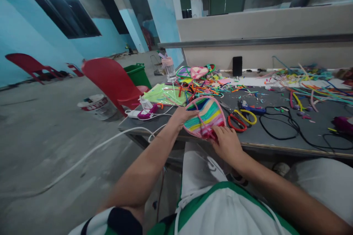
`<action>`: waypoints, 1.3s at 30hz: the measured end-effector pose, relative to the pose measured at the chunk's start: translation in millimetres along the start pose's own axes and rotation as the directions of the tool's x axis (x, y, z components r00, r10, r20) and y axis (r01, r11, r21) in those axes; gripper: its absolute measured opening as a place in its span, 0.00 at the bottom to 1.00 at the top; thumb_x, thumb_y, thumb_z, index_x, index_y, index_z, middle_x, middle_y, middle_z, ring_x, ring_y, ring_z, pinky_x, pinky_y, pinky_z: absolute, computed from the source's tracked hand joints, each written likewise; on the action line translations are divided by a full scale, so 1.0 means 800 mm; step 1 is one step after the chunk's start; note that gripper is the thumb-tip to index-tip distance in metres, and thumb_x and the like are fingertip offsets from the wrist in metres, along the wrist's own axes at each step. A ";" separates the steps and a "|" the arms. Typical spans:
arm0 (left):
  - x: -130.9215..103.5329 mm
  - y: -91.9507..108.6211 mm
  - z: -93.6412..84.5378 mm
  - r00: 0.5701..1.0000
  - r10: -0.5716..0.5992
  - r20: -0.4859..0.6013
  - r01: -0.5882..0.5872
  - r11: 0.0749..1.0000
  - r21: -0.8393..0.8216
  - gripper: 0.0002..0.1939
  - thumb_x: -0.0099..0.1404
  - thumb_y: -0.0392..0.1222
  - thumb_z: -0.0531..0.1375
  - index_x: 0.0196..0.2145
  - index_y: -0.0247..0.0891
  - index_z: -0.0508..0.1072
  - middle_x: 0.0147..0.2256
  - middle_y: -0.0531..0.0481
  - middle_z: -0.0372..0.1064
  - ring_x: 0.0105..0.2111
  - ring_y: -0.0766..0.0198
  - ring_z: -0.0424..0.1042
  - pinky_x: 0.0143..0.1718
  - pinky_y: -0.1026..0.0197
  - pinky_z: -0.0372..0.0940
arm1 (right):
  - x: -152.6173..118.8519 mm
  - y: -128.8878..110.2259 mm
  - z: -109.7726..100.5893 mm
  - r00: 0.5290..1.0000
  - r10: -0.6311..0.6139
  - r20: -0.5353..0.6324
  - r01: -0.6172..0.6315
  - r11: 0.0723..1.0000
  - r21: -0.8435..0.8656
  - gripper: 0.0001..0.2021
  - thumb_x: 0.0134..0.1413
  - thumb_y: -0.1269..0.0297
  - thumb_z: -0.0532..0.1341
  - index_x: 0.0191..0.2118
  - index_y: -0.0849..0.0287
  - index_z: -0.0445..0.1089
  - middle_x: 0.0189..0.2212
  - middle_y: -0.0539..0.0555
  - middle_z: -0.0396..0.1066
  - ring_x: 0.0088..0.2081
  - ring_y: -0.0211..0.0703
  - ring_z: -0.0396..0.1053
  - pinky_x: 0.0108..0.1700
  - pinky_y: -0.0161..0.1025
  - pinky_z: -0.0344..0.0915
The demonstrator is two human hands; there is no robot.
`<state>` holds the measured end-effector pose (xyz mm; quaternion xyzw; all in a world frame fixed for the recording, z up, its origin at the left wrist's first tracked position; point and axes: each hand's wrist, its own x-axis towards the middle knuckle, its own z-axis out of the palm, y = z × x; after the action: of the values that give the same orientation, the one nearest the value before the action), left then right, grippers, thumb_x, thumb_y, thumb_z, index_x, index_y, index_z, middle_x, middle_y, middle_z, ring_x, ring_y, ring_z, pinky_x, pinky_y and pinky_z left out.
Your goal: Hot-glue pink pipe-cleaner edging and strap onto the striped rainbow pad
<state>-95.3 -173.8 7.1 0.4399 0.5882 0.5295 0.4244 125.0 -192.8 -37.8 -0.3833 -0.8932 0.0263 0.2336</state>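
A rainbow-striped pipe-cleaner piece (211, 112) with a pink rim is held over the front edge of the table. My left hand (182, 115) grips its left side, thumb lying on the striped face. At the lower right edge, my right hand (226, 140) is closed on the same piece, fingers bent over a dark pink part there. A loose pink strand crosses the stripes between the hands. What lies under the right fingertips is hidden. Scissors with red and yellow handles (239, 122) lie just right of the piece, beside a blue glue gun (254, 109).
Behind the piece are piled pipe cleaners (205, 87), a green plastic packet (167, 94) and a bottle (168, 69). A phone (237, 66) stands upright at the back. A purple-and-white power strip (146, 112) and white cable (110, 140) are left; a black cord (286, 128) loops right.
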 end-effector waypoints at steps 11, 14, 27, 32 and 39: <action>-0.001 -0.041 0.006 0.978 -0.206 -0.029 0.198 0.965 -0.174 0.23 0.39 0.45 0.75 0.33 0.31 0.79 0.29 0.44 0.78 0.33 0.49 0.78 0.38 0.51 0.73 | 0.009 0.038 0.033 0.995 -0.067 0.073 0.072 0.995 -0.063 0.20 0.65 0.67 0.48 0.56 0.55 0.69 0.36 0.56 0.78 0.37 0.42 0.72 0.41 0.39 0.54; -0.002 -0.043 0.011 0.971 -0.232 -0.055 0.219 0.960 -0.176 0.22 0.38 0.44 0.75 0.31 0.31 0.79 0.27 0.44 0.78 0.32 0.49 0.78 0.37 0.51 0.73 | 0.008 0.031 0.030 0.994 -0.053 0.094 0.062 0.994 -0.095 0.20 0.64 0.67 0.49 0.56 0.56 0.70 0.35 0.58 0.78 0.38 0.45 0.72 0.40 0.41 0.52; 0.009 -0.051 0.007 0.976 -0.213 -0.047 0.213 0.977 0.005 0.18 0.41 0.44 0.73 0.31 0.34 0.79 0.27 0.45 0.78 0.31 0.51 0.77 0.33 0.54 0.71 | 0.011 -0.002 0.011 0.972 0.053 0.228 -0.015 0.986 -0.165 0.15 0.61 0.66 0.51 0.45 0.59 0.73 0.32 0.61 0.78 0.34 0.49 0.73 0.38 0.43 0.51; 0.028 -0.045 -0.008 0.993 -0.114 -0.034 0.118 0.978 0.171 0.19 0.42 0.45 0.72 0.34 0.34 0.80 0.26 0.48 0.77 0.30 0.54 0.76 0.32 0.58 0.69 | 0.020 -0.007 0.004 0.957 0.067 0.282 -0.019 0.986 -0.168 0.14 0.58 0.65 0.53 0.41 0.62 0.74 0.31 0.64 0.78 0.33 0.51 0.74 0.38 0.44 0.54; 0.058 -0.033 -0.028 0.999 0.045 0.013 -0.047 0.932 0.360 0.20 0.45 0.45 0.69 0.36 0.33 0.81 0.27 0.49 0.77 0.29 0.60 0.72 0.34 0.62 0.65 | 0.023 -0.005 0.002 0.953 0.057 0.298 -0.013 0.989 -0.148 0.14 0.57 0.63 0.55 0.43 0.65 0.74 0.32 0.66 0.77 0.34 0.53 0.75 0.40 0.45 0.55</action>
<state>-130.4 -136.0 -19.0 0.5253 0.6638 0.4214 0.3253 110.2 -182.4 -31.2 -0.4066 -0.9109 0.0242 0.0658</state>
